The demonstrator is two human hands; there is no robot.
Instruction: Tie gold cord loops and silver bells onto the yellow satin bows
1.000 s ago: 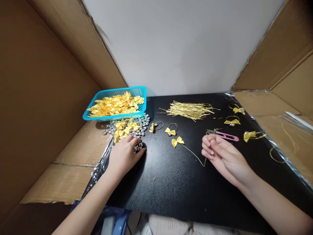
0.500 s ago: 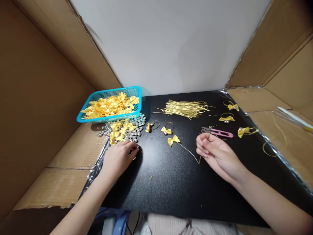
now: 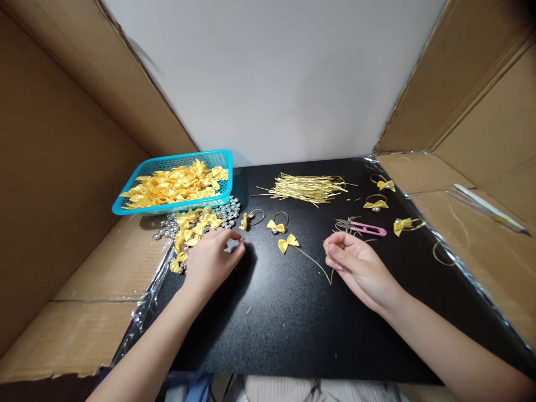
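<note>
My right hand (image 3: 355, 268) is closed, fingertips pinched on a thin gold cord (image 3: 312, 261). The cord runs down to a bend near the table, then left to a yellow satin bow (image 3: 288, 243) attached at its other end. My left hand (image 3: 215, 254) is just right of a heap of loose yellow bows (image 3: 190, 231) and silver beads or bells (image 3: 231, 207). Its thumb and forefinger are pinched together at the tips; whatever is between them is too small to make out. Two looped cords with bows, one a bow loop (image 3: 276, 225), lie beyond the hands.
A blue basket (image 3: 172, 209) of yellow bows stands back left. A bundle of gold cords (image 3: 307, 187) lies at the back. Pink thread snips (image 3: 368, 229) rest beyond my right hand. Finished-looking bow loops (image 3: 376, 205) lie at the right, with a pen (image 3: 498, 212) on the cardboard.
My left hand has lifted off the heap's front edge and shifted right, fingertips pinched. My right hand keeps its hold on the cord. The whole view has shifted slightly.
</note>
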